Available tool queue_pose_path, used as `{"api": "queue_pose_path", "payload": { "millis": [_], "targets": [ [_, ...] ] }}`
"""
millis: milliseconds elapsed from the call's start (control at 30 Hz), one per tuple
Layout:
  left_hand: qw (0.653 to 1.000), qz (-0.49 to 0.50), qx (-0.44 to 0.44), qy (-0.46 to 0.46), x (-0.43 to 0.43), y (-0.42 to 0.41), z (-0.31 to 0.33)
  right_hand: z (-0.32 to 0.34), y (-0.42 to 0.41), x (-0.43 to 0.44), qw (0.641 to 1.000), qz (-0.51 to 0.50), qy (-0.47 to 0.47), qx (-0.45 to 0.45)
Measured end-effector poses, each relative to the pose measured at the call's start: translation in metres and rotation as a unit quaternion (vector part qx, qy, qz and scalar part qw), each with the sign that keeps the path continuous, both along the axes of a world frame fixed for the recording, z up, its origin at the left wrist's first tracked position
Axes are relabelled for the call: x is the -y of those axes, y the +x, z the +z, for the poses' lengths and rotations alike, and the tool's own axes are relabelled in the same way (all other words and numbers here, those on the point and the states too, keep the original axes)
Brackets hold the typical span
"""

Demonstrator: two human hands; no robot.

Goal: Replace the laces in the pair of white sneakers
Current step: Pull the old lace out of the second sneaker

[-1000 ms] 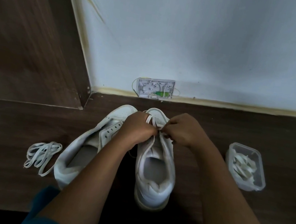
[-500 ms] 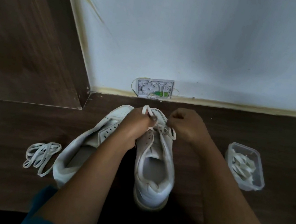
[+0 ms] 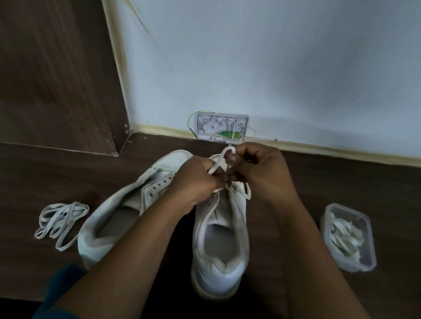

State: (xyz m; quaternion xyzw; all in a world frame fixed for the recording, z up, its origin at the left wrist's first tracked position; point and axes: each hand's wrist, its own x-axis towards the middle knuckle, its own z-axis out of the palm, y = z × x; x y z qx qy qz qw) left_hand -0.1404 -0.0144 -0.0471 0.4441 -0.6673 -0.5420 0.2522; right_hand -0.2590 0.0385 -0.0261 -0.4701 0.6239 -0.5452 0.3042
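Over the toe of the right sneaker (image 3: 221,232), both the left hand (image 3: 194,181) and right hand (image 3: 260,170) pinch the lace (image 3: 222,158), their grip clamped on its loop, probably to work it through the eyelets.

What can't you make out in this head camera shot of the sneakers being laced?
- Right sneaker: the eyelets, covered by both hands, left hand and right hand.
- Left sneaker: its inner side, behind the left forearm.
- Plastic container: lace count inside, too tangled and dim.
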Motion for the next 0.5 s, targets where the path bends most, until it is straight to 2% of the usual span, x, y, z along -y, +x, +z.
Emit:
{"api": "queue_pose_path", "payload": {
  "millis": [100, 167, 200, 400, 500],
  "targets": [
    [0.999, 0.032, -0.029, 0.029, 0.0, -0.004, -0.001, -0.004, -0.014, -0.004, 0.983, -0.026, 0.115, -0.137],
    [0.998, 0.027, -0.037, 0.052, 0.0, -0.005, 0.0, -0.005, -0.017, -0.008, 0.937, 0.013, 0.224, -0.267],
    [0.998, 0.017, -0.034, 0.048, 0.0, -0.005, -0.001, -0.007, -0.016, -0.008, 0.924, 0.021, 0.253, -0.287],
    [0.999, -0.006, -0.013, 0.031, 0.002, -0.005, -0.002, -0.01, -0.009, -0.002, 0.954, -0.046, 0.245, -0.168],
    [1.0, -0.02, -0.001, 0.014, 0.001, -0.004, -0.001, -0.01, -0.002, 0.001, 0.94, -0.06, 0.259, -0.214]
  ]
}}
